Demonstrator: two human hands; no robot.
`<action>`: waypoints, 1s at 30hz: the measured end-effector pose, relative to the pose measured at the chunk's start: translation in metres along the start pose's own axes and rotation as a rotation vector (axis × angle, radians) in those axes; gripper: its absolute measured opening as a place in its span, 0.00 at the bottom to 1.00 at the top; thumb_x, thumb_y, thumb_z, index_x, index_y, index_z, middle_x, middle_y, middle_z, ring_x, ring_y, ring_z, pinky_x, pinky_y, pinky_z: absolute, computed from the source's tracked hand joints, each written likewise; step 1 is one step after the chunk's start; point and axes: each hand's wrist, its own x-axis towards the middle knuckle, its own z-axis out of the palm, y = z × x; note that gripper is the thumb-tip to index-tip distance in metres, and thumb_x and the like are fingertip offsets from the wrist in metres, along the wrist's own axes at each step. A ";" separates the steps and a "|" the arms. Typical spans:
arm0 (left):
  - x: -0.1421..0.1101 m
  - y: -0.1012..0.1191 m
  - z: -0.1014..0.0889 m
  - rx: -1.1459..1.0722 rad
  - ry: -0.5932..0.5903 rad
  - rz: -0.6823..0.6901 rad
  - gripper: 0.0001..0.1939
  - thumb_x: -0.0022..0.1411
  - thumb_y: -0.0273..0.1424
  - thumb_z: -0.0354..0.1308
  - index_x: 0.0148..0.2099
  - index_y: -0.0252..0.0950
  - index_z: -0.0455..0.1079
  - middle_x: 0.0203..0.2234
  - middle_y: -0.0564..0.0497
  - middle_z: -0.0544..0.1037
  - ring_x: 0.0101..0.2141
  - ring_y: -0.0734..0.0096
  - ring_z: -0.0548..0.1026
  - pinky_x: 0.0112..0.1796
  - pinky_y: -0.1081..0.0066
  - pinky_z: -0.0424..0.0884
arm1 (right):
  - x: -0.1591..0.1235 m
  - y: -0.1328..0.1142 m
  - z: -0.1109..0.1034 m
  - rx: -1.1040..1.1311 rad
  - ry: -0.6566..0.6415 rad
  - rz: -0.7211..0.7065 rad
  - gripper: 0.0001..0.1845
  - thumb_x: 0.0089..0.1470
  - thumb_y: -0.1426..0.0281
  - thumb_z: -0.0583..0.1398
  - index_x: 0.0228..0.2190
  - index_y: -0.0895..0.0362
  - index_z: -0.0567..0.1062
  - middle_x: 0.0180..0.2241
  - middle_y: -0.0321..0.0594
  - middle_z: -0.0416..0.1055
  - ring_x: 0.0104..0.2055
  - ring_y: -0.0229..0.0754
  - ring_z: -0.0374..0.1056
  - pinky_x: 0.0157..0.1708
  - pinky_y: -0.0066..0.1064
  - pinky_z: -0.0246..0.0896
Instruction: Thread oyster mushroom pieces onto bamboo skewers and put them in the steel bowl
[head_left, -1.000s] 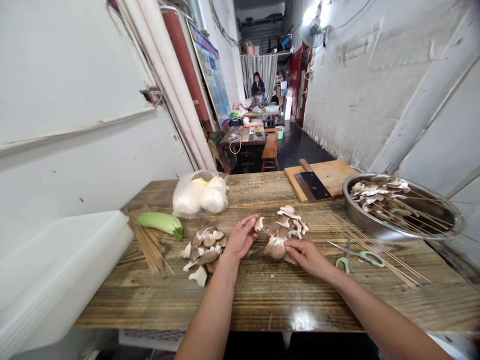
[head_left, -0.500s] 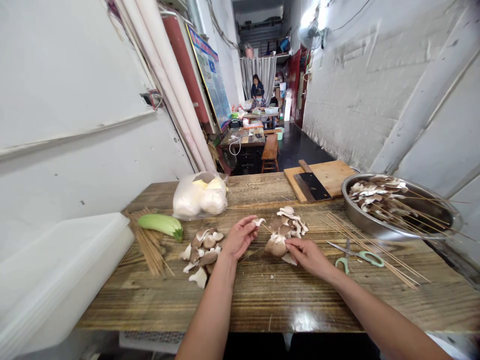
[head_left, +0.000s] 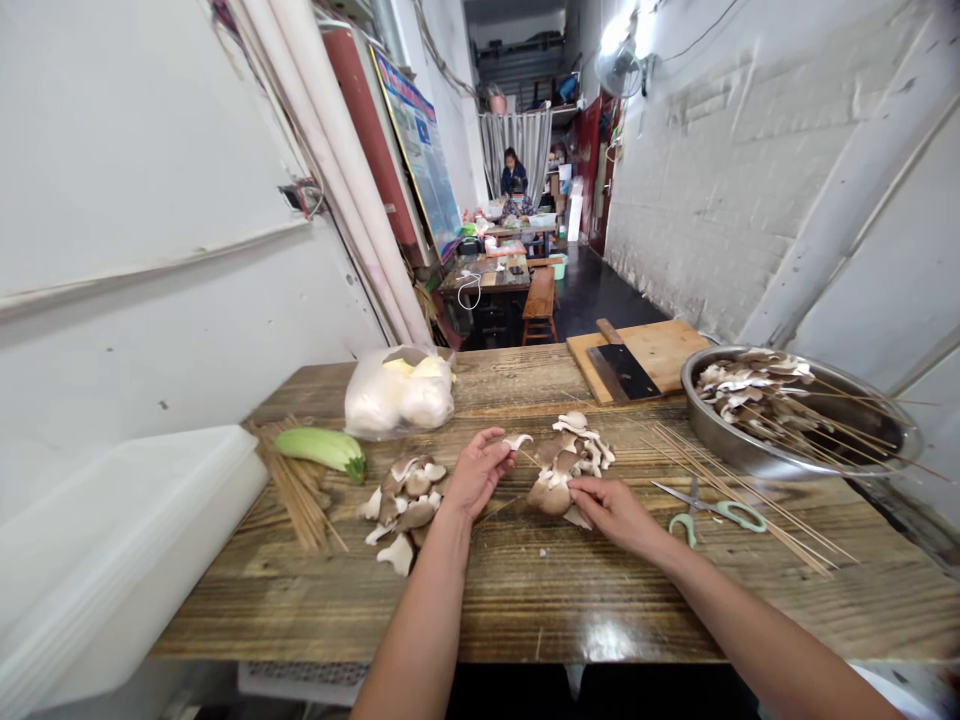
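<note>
Between its thumb and fingertips, my left hand (head_left: 478, 472) pinches a small oyster mushroom piece (head_left: 517, 441). A thin light stick shows just right of that piece, leading towards the mushroom pile; where it ends I cannot tell. My right hand (head_left: 615, 513) has its thumb and forefinger closed on the edge of a brown oyster mushroom (head_left: 551, 497) at the front of the right pile (head_left: 583, 445). Another pile of loose oyster mushrooms (head_left: 405, 505) lies left of my left hand. Green-handled scissors (head_left: 709, 508) lie spread apart, right of my right hand.
Loose bamboo skewers (head_left: 742, 495) lie beside a steel basin (head_left: 712, 440) of skewered mushrooms. A cleaver (head_left: 626, 370) rests on a cutting board (head_left: 671, 350). On the left are a green gourd (head_left: 322, 450), more skewers (head_left: 292, 500), a plastic bag (head_left: 397, 395) and a white bin (head_left: 150, 530). A person (head_left: 514, 175) is far back.
Hardly anything differs. Both hands keep their holds, and the whole view has shifted very slightly.
</note>
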 end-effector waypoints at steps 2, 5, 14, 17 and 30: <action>-0.001 0.001 0.001 0.013 -0.013 0.003 0.23 0.47 0.27 0.64 0.47 0.35 0.65 0.25 0.52 0.75 0.28 0.78 0.73 0.31 0.77 0.69 | 0.000 0.001 0.000 -0.001 0.004 0.005 0.18 0.57 0.63 0.50 0.22 0.58 0.69 0.17 0.32 0.56 0.21 0.33 0.51 0.19 0.23 0.45; -0.003 0.001 0.002 0.042 -0.037 -0.015 0.25 0.47 0.27 0.64 0.49 0.33 0.66 0.27 0.51 0.76 0.29 0.76 0.73 0.33 0.75 0.69 | 0.000 0.002 0.000 -0.016 0.007 0.003 0.18 0.57 0.62 0.50 0.23 0.58 0.70 0.18 0.32 0.58 0.21 0.34 0.52 0.20 0.24 0.46; -0.003 0.001 0.002 -0.010 -0.065 -0.070 0.14 0.46 0.29 0.65 0.36 0.33 0.67 0.31 0.51 0.75 0.32 0.75 0.73 0.36 0.72 0.68 | 0.000 0.003 0.000 -0.056 -0.037 -0.017 0.17 0.57 0.64 0.50 0.21 0.58 0.69 0.18 0.33 0.59 0.22 0.35 0.54 0.22 0.23 0.48; 0.000 -0.001 -0.002 0.024 -0.015 -0.079 0.15 0.44 0.27 0.66 0.35 0.33 0.67 0.27 0.53 0.74 0.27 0.81 0.70 0.28 0.80 0.65 | 0.000 0.004 0.000 -0.069 -0.035 -0.031 0.18 0.57 0.64 0.50 0.21 0.58 0.69 0.19 0.33 0.60 0.23 0.35 0.54 0.23 0.24 0.48; 0.005 -0.009 -0.001 -0.383 0.092 -0.398 0.01 0.55 0.23 0.57 0.32 0.30 0.67 0.24 0.50 0.72 0.26 0.78 0.71 0.29 0.77 0.70 | 0.001 -0.001 0.001 -0.036 -0.015 0.001 0.17 0.56 0.64 0.50 0.20 0.58 0.67 0.18 0.33 0.58 0.22 0.34 0.54 0.22 0.24 0.47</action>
